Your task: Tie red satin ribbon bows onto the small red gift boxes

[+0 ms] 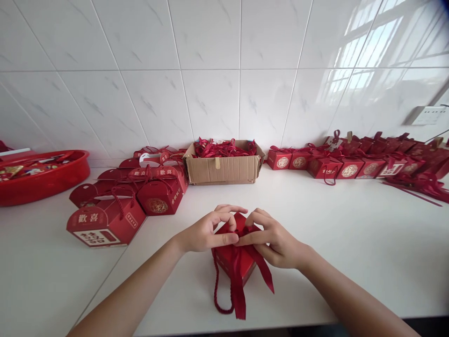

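Observation:
A small red box (226, 259) stands on the white table in front of me, turned cornerwise. Dark red ribbon (238, 290) lies across its top, and two loose ends hang down over the near side. My left hand (210, 230) pinches the ribbon at the top from the left, thumb and forefinger bent together. From the right, my right hand (271, 238) has its fingers closed on the same ribbon, the fingertips close to the left thumb. A twisted red cord loop (215, 292) hangs from the box's left side onto the table.
A cardboard box (220, 170) of red ribbons stands against the tiled wall. Red gift boxes (108, 215) cluster at the left, beside a red basin (45, 182). Rows of smaller red boxes (324, 167) and loose ribbons (423, 185) lie at the right.

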A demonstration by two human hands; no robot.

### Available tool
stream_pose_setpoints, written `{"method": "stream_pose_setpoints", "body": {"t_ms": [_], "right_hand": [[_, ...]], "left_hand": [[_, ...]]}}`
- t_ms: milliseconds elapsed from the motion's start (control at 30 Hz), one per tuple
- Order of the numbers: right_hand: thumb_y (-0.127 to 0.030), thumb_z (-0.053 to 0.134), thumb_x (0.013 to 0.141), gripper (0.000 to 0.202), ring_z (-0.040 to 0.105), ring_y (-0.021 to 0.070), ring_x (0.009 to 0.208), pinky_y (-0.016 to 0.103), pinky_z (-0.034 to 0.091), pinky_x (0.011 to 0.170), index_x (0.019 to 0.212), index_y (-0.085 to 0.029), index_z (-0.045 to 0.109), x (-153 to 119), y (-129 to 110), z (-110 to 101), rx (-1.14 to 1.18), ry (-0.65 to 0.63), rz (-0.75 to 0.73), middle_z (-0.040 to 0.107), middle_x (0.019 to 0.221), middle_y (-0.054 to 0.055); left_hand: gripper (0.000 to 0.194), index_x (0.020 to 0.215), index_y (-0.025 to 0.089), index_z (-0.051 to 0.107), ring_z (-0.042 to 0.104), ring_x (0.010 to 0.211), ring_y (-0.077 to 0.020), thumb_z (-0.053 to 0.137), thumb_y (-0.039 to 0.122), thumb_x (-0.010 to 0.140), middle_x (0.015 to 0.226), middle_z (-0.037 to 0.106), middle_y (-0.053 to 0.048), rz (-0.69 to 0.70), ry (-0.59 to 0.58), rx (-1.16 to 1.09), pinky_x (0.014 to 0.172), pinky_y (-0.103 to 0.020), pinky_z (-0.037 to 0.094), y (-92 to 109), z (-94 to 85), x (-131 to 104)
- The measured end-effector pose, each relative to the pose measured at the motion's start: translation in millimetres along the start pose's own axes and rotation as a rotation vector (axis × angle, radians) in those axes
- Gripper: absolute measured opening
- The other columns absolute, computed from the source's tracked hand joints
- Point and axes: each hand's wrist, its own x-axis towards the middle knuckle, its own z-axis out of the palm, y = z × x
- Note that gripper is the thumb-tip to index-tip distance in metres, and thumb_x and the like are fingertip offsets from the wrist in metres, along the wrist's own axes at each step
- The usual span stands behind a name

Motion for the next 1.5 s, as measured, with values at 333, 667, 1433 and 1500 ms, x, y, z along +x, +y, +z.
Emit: {"method": "stream_pose_setpoints", "body": {"t_ms": [333, 667, 1433, 1500], "right_hand": [[-0.002, 0.041, 0.078, 0.040, 0.047, 0.0165, 0.078, 0.039, 0.045, 0.076, 0.097, -0.021, 0.070, -2, 4, 4, 0.059, 0.021, -0.012, 0.050, 0.085, 0.006], [-0.002, 0.040, 0.079, 0.041, 0.046, 0.0162, 0.077, 0.038, 0.045, 0.076, 0.098, -0.021, 0.070, -1, 2, 4, 0.053, 0.023, -0.020, 0.049, 0.086, 0.006], [-0.002, 0.038, 0.079, 0.039, 0.046, 0.0158, 0.075, 0.036, 0.043, 0.071, 0.096, -0.023, 0.067, -1, 3, 5, 0.039, 0.040, -0.017, 0.050, 0.086, 0.005], [-0.002, 0.040, 0.079, 0.036, 0.046, 0.0158, 0.074, 0.035, 0.043, 0.071, 0.099, -0.023, 0.062, -2, 2, 5, 0.054, 0.056, 0.011, 0.053, 0.084, 0.005]], "left_hand": [[0.009, 0.076, 0.019, 0.060, 0.040, 0.129, -0.0284, 0.062, 0.028, 0.079, 0.140, 0.044, -0.006, -0.007, -0.017, -0.283, 0.106, -0.044, 0.031, -11, 0.3, -4], [0.017, 0.070, 0.020, 0.052, 0.030, 0.134, -0.0268, 0.061, 0.031, 0.079, 0.134, 0.049, -0.006, -0.055, 0.066, -0.011, 0.109, -0.047, 0.022, -2, 1.7, -8], [0.026, 0.066, 0.021, 0.038, 0.037, 0.127, -0.0238, 0.059, 0.030, 0.080, 0.119, 0.059, -0.006, -0.104, 0.228, 0.001, 0.104, -0.040, 0.030, 2, 14.8, -10], [0.028, 0.064, 0.021, 0.037, 0.040, 0.125, -0.0226, 0.057, 0.030, 0.081, 0.112, 0.061, -0.005, -0.105, 0.289, 0.011, 0.102, -0.038, 0.031, 2, 19.7, -8]]}}
